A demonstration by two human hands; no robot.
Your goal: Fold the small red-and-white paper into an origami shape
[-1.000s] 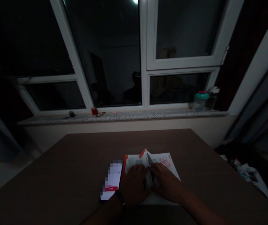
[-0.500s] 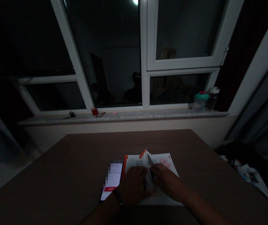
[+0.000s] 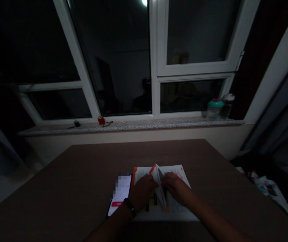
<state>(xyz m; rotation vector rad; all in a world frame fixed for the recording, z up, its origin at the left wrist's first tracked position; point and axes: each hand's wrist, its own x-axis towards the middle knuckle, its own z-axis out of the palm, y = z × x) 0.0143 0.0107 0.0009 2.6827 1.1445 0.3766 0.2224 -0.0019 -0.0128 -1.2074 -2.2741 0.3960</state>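
Observation:
An open booklet (image 3: pixel 179 214) with printed pages and orange corners lies on the table. From its middle rises a folded page (image 3: pixel 155 170), standing up as a narrow peak. My left hand (image 3: pixel 142 193), a dark band on its wrist, has its fingers curled against the left side of that page. On the other side, my right hand (image 3: pixel 178 188) is closed at the page, fingertips bent in towards the fold. The exact grip of the fingertips is dim and partly hidden. Left of the booklet lies a phone (image 3: pixel 122 190) with its screen lit.
The brown table (image 3: pixel 91 168) stands below a stone windowsill (image 3: pixel 144 124). On the sill are a small red container (image 3: pixel 101 120), a dark little bottle (image 3: pixel 77 123), a green-lidded jar (image 3: pixel 213 109) and a clear bottle (image 3: pixel 227 106). Papers or packets (image 3: pixel 267 188) lie low at the right.
My left hand has lifted from lying across the left page and moved up to the fold, its fingers now curled. The right hand has barely shifted. More of the lower pages shows.

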